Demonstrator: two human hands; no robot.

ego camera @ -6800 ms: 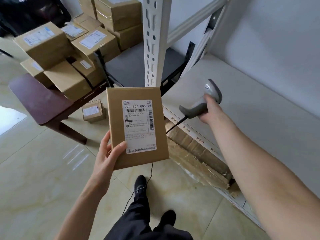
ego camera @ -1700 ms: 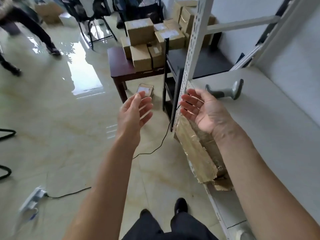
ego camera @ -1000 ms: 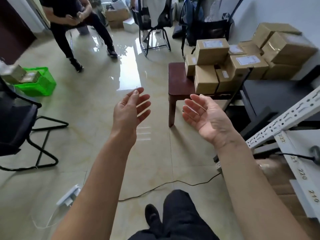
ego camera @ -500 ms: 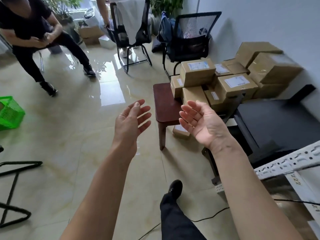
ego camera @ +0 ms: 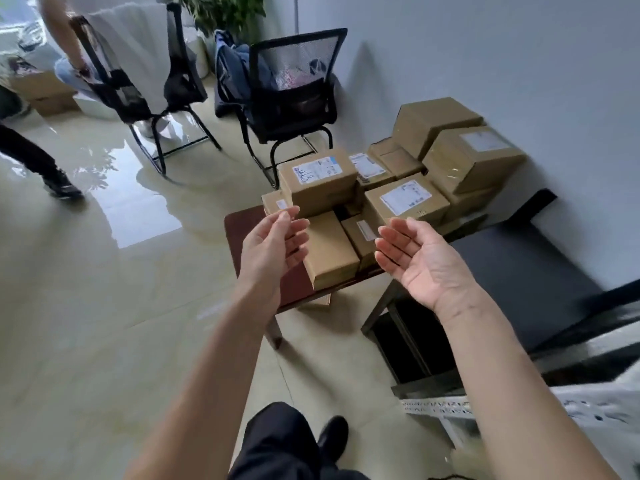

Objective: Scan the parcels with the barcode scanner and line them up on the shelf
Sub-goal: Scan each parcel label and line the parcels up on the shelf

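The left hand (ego camera: pixel 273 245) is open with relaxed fingers and holds nothing. It hovers above the left edge of the dark red-brown wooden worktop (ego camera: pixel 242 226). The brown rectangular cardboard parcels (ego camera: pixel 330 252) are stacked along the worktop's far and right edges. The nearest unlabelled parcel lies flat at the front edge. Judged rigid, light and smooth-sided: grip across opposite long faces and avoid crushing the corners. The right hand (ego camera: pixel 420 265) is palm-up, open and empty, just right of this parcel.
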